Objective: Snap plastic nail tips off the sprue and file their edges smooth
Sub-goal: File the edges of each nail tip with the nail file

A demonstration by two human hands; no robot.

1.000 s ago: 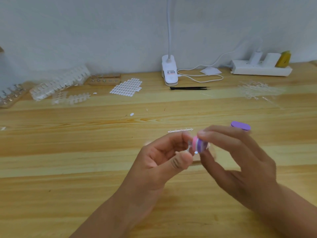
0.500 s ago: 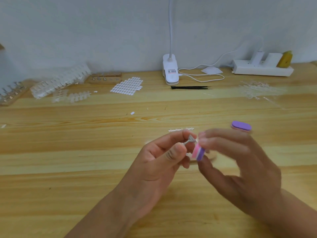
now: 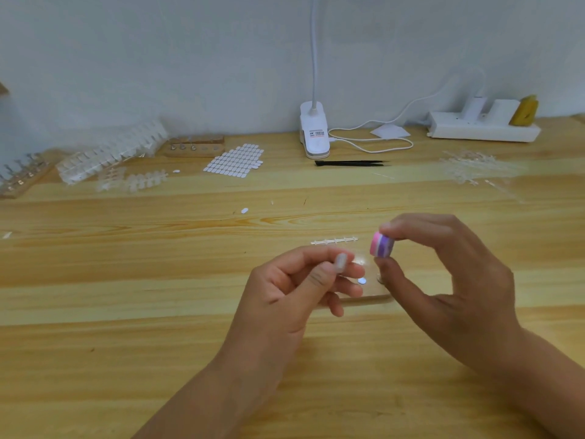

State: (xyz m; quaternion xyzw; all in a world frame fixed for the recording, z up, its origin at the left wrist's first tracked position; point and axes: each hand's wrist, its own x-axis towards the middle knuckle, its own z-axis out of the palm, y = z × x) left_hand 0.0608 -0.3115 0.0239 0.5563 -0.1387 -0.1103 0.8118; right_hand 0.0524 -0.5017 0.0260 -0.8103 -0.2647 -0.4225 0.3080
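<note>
Pinches nail tip in left hand, end sticking out, likely for filing; grips file block in right hand, just beside, not touching

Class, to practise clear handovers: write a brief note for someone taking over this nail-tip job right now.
Left hand pinches one clear nail tip. Right hand holds the pink-purple file block, apart from the tip. A bare sprue strip lies just beyond the hands; full sprues wait far left.
Done: this tip is off.
Left: check and file its edges, then the rest.
</note>
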